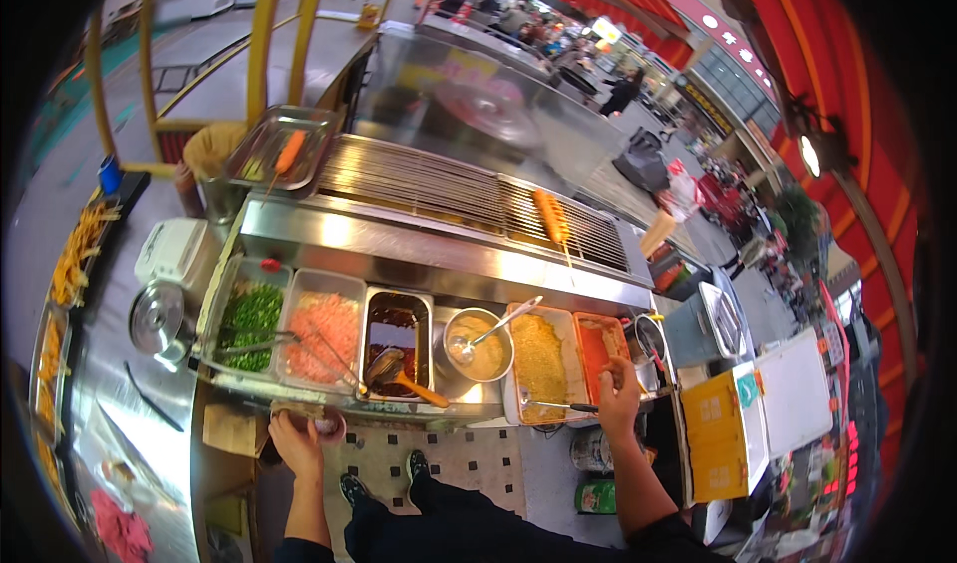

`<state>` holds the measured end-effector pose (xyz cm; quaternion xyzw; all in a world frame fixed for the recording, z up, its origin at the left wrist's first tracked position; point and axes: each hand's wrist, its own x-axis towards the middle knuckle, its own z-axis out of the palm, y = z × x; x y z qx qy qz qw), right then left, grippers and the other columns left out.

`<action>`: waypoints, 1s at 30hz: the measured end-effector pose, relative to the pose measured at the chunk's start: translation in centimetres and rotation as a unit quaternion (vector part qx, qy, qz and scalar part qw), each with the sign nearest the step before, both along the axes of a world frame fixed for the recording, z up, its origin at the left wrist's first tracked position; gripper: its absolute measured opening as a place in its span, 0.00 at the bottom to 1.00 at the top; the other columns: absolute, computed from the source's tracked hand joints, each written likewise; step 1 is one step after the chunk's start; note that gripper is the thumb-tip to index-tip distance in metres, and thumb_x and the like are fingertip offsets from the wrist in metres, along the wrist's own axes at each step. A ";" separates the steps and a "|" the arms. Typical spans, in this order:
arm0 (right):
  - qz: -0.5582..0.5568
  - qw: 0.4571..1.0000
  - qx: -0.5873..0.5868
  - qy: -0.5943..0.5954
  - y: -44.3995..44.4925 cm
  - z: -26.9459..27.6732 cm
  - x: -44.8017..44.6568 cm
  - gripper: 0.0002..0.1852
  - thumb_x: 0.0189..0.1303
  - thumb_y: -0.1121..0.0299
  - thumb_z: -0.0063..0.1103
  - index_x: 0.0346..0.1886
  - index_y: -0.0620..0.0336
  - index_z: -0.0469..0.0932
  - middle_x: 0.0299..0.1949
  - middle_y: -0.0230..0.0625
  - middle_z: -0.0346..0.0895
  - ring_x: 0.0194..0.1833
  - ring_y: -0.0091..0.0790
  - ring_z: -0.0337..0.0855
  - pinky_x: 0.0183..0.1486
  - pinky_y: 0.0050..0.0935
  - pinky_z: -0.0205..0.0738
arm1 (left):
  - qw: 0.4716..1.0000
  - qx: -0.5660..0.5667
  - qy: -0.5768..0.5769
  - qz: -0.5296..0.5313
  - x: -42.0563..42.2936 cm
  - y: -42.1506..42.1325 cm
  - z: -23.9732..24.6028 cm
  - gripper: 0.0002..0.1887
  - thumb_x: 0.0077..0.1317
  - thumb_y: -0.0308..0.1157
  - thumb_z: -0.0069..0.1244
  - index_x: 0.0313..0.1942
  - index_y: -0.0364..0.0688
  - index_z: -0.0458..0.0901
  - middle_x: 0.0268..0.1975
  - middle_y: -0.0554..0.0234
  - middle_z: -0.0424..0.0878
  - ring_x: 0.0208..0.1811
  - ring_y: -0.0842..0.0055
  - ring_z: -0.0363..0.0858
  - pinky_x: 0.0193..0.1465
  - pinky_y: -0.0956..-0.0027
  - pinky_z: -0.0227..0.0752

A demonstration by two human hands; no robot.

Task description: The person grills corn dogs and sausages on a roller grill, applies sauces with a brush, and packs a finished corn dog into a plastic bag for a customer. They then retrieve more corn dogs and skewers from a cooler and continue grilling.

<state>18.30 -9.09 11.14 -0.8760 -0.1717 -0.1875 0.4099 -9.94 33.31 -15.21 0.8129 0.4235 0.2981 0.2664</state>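
Note:
My left hand is at the counter's front edge, beside a small round reddish-rimmed container; whether it grips anything is hidden. Over the tray of red powder hovers my right hand, fingers loosely bent and apart, with nothing visible in them. Close to its wrist is the black handle of a spoon, lying across the tray of yellowish crumbs. A steel pot of tan sauce holds a ladle. Left of it, a dark sauce pan has a brush with an orange handle.
Chopped green onion and pink diced food fill trays with tongs. A skewered spiral sausage lies on the slatted grill. Another skewer rests in a metal tray. A foam box stands at right.

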 end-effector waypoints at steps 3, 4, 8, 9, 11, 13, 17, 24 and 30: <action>0.006 0.999 0.026 0.040 -0.1 -0.2 3.0 0.13 0.70 0.78 0.56 0.57 0.65 0.76 0.42 0.32 0.80 0.44 0.24 0.81 0.50 0.24 0.76 | 1.000 0.002 0.020 0.011 1.8 0.3 -0.4 0.27 0.56 0.29 0.65 0.52 0.29 0.72 0.51 0.34 0.74 0.57 0.40 0.71 0.61 0.44 0.65; -0.006 0.999 0.015 0.038 -0.1 -0.3 4.5 0.13 0.69 0.77 0.57 0.56 0.65 0.77 0.42 0.34 0.81 0.43 0.26 0.82 0.50 0.26 0.77 | 0.999 0.033 0.020 0.004 2.2 0.4 -0.7 0.26 0.57 0.29 0.64 0.52 0.29 0.72 0.51 0.34 0.74 0.57 0.40 0.71 0.61 0.44 0.65; 0.004 0.998 0.014 0.063 -0.4 -1.7 11.3 0.14 0.67 0.74 0.59 0.54 0.67 0.78 0.42 0.38 0.83 0.42 0.30 0.84 0.48 0.30 0.79 | 0.998 0.036 0.058 0.008 2.8 0.3 -2.5 0.18 0.64 0.28 0.56 0.51 0.30 0.73 0.51 0.36 0.76 0.59 0.41 0.71 0.63 0.45 0.65; -0.005 0.996 0.012 0.086 -0.4 -2.2 13.2 0.15 0.67 0.74 0.59 0.55 0.67 0.78 0.42 0.38 0.83 0.42 0.30 0.84 0.47 0.30 0.79 | 0.997 0.034 0.061 0.013 2.9 0.2 -2.8 0.17 0.64 0.27 0.55 0.51 0.31 0.74 0.51 0.37 0.77 0.60 0.42 0.71 0.63 0.46 0.66; 0.012 0.985 0.081 0.153 -0.2 -3.1 17.4 0.15 0.67 0.73 0.60 0.55 0.67 0.78 0.42 0.38 0.83 0.42 0.30 0.84 0.47 0.31 0.80 | 0.997 0.046 0.040 0.046 3.4 -0.1 -2.7 0.11 0.67 0.23 0.50 0.49 0.31 0.77 0.48 0.40 0.79 0.54 0.43 0.76 0.59 0.48 0.68; 0.021 0.959 0.148 0.240 -0.6 -3.8 21.4 0.15 0.69 0.72 0.59 0.56 0.67 0.78 0.43 0.40 0.83 0.43 0.31 0.85 0.47 0.31 0.81 | 0.997 0.031 -0.002 0.074 4.2 -0.6 -1.9 0.09 0.68 0.23 0.49 0.47 0.30 0.77 0.48 0.40 0.80 0.54 0.45 0.77 0.59 0.50 0.69; 0.086 0.841 0.295 0.445 0.4 -6.1 28.5 0.22 0.73 0.62 0.61 0.62 0.68 0.73 0.49 0.47 0.84 0.47 0.40 0.87 0.54 0.38 0.85 | 0.974 -0.061 -0.179 0.129 5.0 -2.5 2.3 0.08 0.68 0.18 0.48 0.46 0.32 0.75 0.40 0.56 0.79 0.42 0.68 0.80 0.49 0.66 0.77; 0.273 0.644 0.406 0.588 4.8 -10.1 37.9 0.15 0.80 0.67 0.52 0.62 0.65 0.74 0.41 0.28 0.80 0.27 0.11 0.70 0.21 0.08 0.62 | 0.959 0.020 -0.185 0.213 -0.2 -6.7 16.2 0.06 0.67 0.19 0.52 0.43 0.36 0.78 0.37 0.48 0.80 0.39 0.52 0.82 0.42 0.61 0.76; 0.296 0.755 0.316 0.492 6.4 -9.3 36.5 0.13 0.78 0.69 0.52 0.58 0.66 0.76 0.33 0.26 0.76 0.20 0.11 0.59 0.18 0.12 0.53 | 0.955 0.194 -0.050 0.219 -9.4 -7.7 22.9 0.09 0.63 0.16 0.53 0.42 0.36 0.81 0.40 0.53 0.80 0.38 0.57 0.82 0.40 0.62 0.77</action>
